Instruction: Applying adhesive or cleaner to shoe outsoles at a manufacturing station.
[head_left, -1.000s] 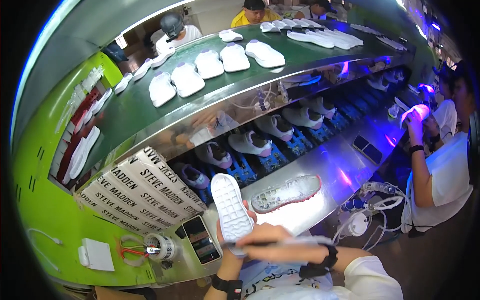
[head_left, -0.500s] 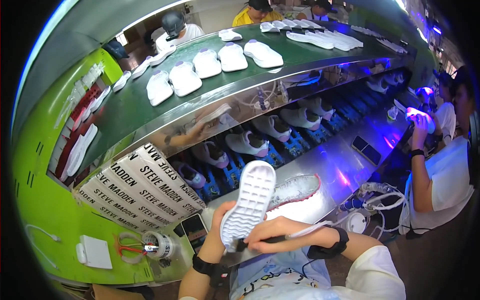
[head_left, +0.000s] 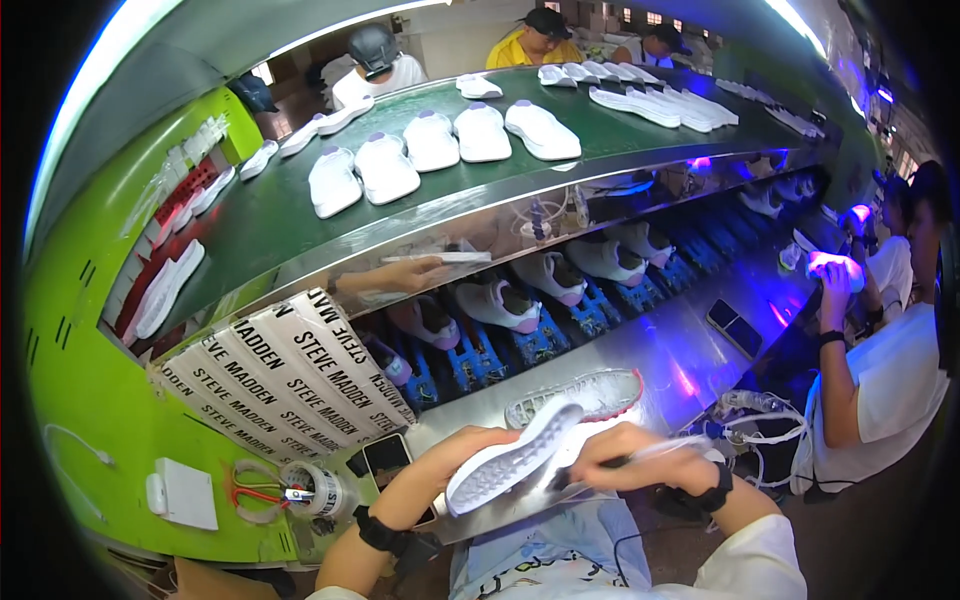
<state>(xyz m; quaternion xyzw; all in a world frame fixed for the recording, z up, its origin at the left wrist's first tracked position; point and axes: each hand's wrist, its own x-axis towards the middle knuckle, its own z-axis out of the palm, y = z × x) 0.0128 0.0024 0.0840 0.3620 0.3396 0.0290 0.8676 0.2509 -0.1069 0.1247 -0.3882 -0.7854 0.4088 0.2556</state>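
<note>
My left hand [head_left: 468,452] grips a white shoe sole [head_left: 512,462] by its far side, tilted over the bench with its textured face and side edge showing. Close to the sole's right side, my right hand [head_left: 622,456] is closed on a thin brush [head_left: 563,477] with a dark tip; a pale tube trails from that hand. The brush tip is next to the sole; whether they touch I cannot tell. Just beyond lies a greyish sole [head_left: 535,408] with a red rim on the metal bench [head_left: 680,345], partly covered by the held one.
White soles [head_left: 432,142] line the green belt [head_left: 270,215] above. Below it, white shoe uppers [head_left: 497,303] stand on blue racks. Left are a printed carton [head_left: 285,375], a tape roll [head_left: 325,488] and a phone [head_left: 387,455]. A co-worker [head_left: 870,370] sits right, near tubing [head_left: 765,415].
The held sole has turned from nearly upright, tread toward me, to a slanted, edge-on pose. My right hand with the brush has moved right and slightly up. The whole view has shifted a little.
</note>
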